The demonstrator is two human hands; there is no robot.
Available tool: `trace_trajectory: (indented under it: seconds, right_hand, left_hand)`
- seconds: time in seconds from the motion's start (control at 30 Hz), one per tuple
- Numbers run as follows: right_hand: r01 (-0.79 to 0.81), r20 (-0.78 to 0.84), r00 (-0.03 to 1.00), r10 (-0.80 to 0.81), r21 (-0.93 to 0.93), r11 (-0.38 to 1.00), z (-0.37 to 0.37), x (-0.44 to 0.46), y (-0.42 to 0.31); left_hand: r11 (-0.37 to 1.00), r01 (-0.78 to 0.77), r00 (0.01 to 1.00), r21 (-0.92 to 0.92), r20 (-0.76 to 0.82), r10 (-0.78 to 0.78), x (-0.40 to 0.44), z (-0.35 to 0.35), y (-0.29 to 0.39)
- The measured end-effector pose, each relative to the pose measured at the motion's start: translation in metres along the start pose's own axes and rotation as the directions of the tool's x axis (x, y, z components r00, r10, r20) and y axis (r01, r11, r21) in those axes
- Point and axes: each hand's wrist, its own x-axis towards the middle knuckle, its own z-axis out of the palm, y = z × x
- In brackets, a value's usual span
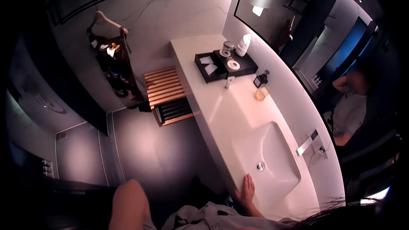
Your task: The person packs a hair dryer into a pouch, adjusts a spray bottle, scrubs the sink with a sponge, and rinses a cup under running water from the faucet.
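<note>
My right hand (pixel 246 191) rests on the front edge of the white sink (pixel 272 153), its fingers stretched out and holding nothing. The drain (pixel 260 166) lies just beyond the fingertips. Raised and bent, my left arm (pixel 130 200) shows at the lower left, but its hand is outside the direct view. In the mirror, my reflection (pixel 351 106) has an arm lifted toward the head; what that hand does is too blurred to tell. A square metal faucet (pixel 307 143) juts from the wall over the basin's far side.
Along the counter (pixel 213 110) stand a black tray (pixel 208 76) with cups and packets, a small white tube (pixel 229 82), a dark bottle (pixel 261 79) and an amber glass (pixel 259 96). A slatted wooden bench (pixel 166 87) and hanging clothes (pixel 115 64) are at the left.
</note>
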Motion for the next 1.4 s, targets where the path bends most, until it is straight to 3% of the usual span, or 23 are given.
trace_trajectory:
  seconds: [0.17, 0.27, 0.3, 0.43, 0.57, 0.63, 0.7, 0.77, 0.8, 0.83, 0.87, 0.9, 0.93, 0.97, 1.0, 1.03, 1.07, 1.1, 1.13, 1.17, 1.27, 1.33, 1.4]
  right_hand:
    - [-0.045, 0.012, 0.999, 0.048, -0.146, 0.988, 0.019, 0.015, -0.001]
    - [-0.004, 0.036, 0.999, 0.012, -0.207, 0.978, 0.021, 0.038, -0.013]
    - [-0.061, 0.07, 0.994, 0.078, -0.22, 0.974, 0.028, 0.042, -0.017]
    - [-0.216, 0.006, 0.975, 0.224, -0.238, 0.947, 0.047, 0.05, -0.031]
    - [-0.32, -0.1, 0.947, 0.304, -0.284, 0.904, 0.04, 0.054, -0.048]
    - [-0.464, -0.249, 0.882, 0.399, -0.32, 0.826, 0.053, 0.05, -0.067]
    - [-0.634, -0.51, 0.724, 0.465, -0.225, 0.74, 0.078, 0.055, -0.081]
    - [-0.738, -0.595, 0.608, 0.526, -0.178, 0.651, 0.102, 0.054, -0.1]
    - [-0.722, -0.624, 0.593, 0.509, -0.133, 0.679, 0.116, 0.044, -0.103]
    - [-0.646, -0.649, 0.554, 0.521, 0.061, 0.761, 0.117, 0.028, -0.118]
    - [-0.55, -0.584, 0.6, 0.547, 0.196, 0.812, 0.119, 0.002, -0.128]
    - [-0.582, -0.448, 0.624, 0.64, 0.28, 0.763, 0.138, -0.033, -0.13]
    - [-0.62, -0.297, 0.633, 0.715, 0.358, 0.698, 0.165, -0.074, -0.13]
    - [-0.707, -0.114, 0.505, 0.856, 0.513, 0.486, 0.187, -0.121, -0.129]
    - [-0.753, 0.085, 0.371, 0.925, 0.61, 0.246, 0.209, -0.17, -0.121]
    - [-0.821, 0.148, 0.217, 0.965, 0.562, 0.099, 0.237, -0.219, -0.108]
    - [-0.873, 0.275, 0.034, 0.961, 0.476, -0.105, 0.255, -0.26, -0.086]
    - [-0.878, 0.307, 0.003, 0.952, 0.456, -0.144, 0.266, -0.301, -0.063]
    - [-0.851, 0.113, -0.071, 0.991, 0.511, -0.119, 0.289, -0.326, -0.043]
    - [-0.884, 0.089, -0.074, 0.993, 0.456, -0.107, 0.304, -0.344, -0.015]
    - [-0.879, 0.01, 0.086, 0.996, 0.471, 0.071, 0.381, -0.374, 0.083]
    - [-0.948, 0.142, 0.131, 0.981, 0.309, 0.082, 0.412, -0.373, 0.141]
    - [-0.979, 0.295, 0.065, 0.953, 0.204, 0.004, 0.429, -0.365, 0.171]
  left_hand:
    - [0.897, 0.352, 0.935, 0.266, -0.067, -0.347, -0.023, -0.057, -0.089]
    - [0.865, 0.429, 0.888, 0.259, 0.054, -0.456, -0.007, -0.061, -0.136]
    - [0.865, 0.435, 0.874, 0.249, 0.112, -0.472, 0.001, -0.061, -0.147]
    - [0.922, 0.367, 0.85, 0.126, 0.357, -0.387, 0.023, -0.052, -0.174]
    - [0.923, 0.307, 0.821, -0.23, 0.555, -0.135, 0.035, -0.016, -0.178]
    - [0.881, 0.288, 0.824, -0.376, 0.566, -0.028, 0.022, 0.009, -0.164]
    - [0.846, 0.298, 0.791, -0.441, 0.611, 0.04, -0.006, 0.035, -0.15]
    - [0.894, 0.323, 0.627, -0.312, 0.778, 0.045, -0.063, 0.063, -0.138]
    - [0.928, 0.313, 0.472, -0.2, 0.881, 0.031, -0.102, 0.08, -0.136]
    - [0.968, 0.25, 0.141, 0.031, 0.988, -0.068, -0.143, 0.095, -0.14]
    - [0.965, 0.228, -0.054, 0.133, 0.991, -0.124, -0.191, 0.11, -0.147]
    - [0.974, 0.155, -0.111, 0.166, 0.982, -0.15, -0.235, 0.122, -0.15]
    - [0.978, 0.082, -0.169, 0.191, 0.97, -0.175, -0.27, 0.129, -0.148]
    - [0.979, 0.09, -0.201, 0.185, 0.966, -0.164, -0.288, 0.132, -0.151]
    - [0.995, -0.028, -0.341, 0.094, 0.935, -0.098, -0.305, 0.134, -0.158]
    - [0.991, -0.131, -0.461, -0.014, 0.886, -0.048, -0.327, 0.134, -0.167]
    - [0.989, -0.144, -0.485, -0.036, 0.873, -0.039, -0.342, 0.133, -0.174]
    - [0.985, -0.158, -0.523, -0.065, 0.852, -0.028, -0.349, 0.13, -0.177]
    - [0.985, -0.161, -0.507, -0.062, 0.861, -0.029, -0.353, 0.128, -0.176]
    - [0.985, -0.164, -0.487, -0.057, 0.873, -0.031, -0.351, 0.127, -0.175]
    - [0.977, -0.213, -0.55, 0.025, 0.823, -0.141, -0.353, 0.129, -0.169]
    - [0.982, -0.189, -0.547, -0.009, 0.832, -0.097, -0.358, 0.124, -0.173]
    - [0.968, -0.226, -0.582, -0.112, 0.812, -0.041, -0.361, 0.136, -0.174]
